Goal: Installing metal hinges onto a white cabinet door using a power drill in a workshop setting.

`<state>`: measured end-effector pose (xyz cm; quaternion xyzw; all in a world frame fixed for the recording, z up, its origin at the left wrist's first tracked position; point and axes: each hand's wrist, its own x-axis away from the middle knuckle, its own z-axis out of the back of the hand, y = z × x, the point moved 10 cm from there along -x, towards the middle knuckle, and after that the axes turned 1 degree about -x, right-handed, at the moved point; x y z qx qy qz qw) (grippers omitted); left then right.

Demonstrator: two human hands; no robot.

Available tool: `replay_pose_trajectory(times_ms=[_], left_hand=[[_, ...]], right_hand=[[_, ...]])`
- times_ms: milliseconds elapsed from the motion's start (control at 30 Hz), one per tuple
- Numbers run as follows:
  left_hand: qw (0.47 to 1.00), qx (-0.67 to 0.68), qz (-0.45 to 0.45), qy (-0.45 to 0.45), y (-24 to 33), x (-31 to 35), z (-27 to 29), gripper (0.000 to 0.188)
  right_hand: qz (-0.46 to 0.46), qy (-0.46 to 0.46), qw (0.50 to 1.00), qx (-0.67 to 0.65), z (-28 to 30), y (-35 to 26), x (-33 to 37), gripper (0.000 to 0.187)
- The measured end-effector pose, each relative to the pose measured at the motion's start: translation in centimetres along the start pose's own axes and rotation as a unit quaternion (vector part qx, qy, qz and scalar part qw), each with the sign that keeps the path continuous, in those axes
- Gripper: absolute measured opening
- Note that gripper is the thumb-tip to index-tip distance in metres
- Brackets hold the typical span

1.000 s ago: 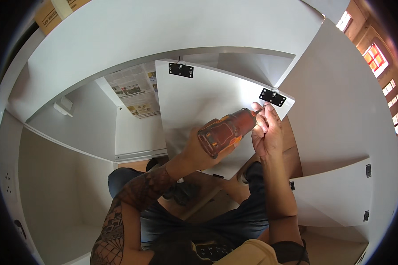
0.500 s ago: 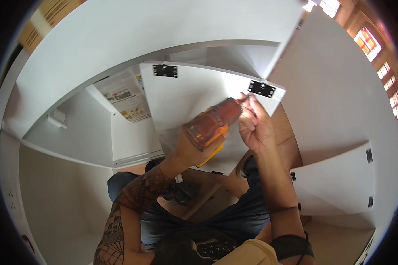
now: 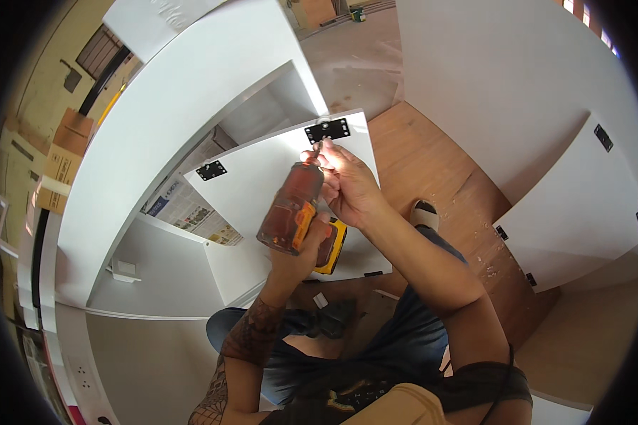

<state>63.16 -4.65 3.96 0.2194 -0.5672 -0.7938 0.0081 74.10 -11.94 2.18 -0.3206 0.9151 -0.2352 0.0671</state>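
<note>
A red and black cordless drill with a yellow-edged battery is gripped by my left hand, fingers wrapped round its handle. Its front end points up toward a black perforated hinge plate at the top right corner of a white panel. My right hand pinches at the drill's tip, just below that plate. Whatever is between those fingertips is too small to make out. Another black hinge plate sits at the panel's top left corner. Bright light falls on the fingertips.
A white cabinet frame surrounds the panel on the far side and left. Newspaper lies inside it. To the right, another white panel with black hinge plates stands over the wooden floor. Cardboard boxes are at the far left.
The view has swung, showing more floor and room beyond the cabinet. The drill now points more steeply upward in the picture. Both hands remain at the same hinge plate.
</note>
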Motion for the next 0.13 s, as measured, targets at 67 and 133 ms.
replay_pose_trajectory(times_ms=[67, 133], left_hand=[[1.0, -0.002, 0.018, 0.002, 0.1, -0.2, -0.6, 0.028], [0.998, 0.039, 0.048, 0.014, 0.1, -0.7, -0.7, 0.038]], right_hand=[[0.024, 0.038, 0.997, 0.066, 1.5, -0.6, -0.3, 0.03], [0.036, 0.023, 0.997, 0.069, 1.9, -0.9, -0.3, 0.035]])
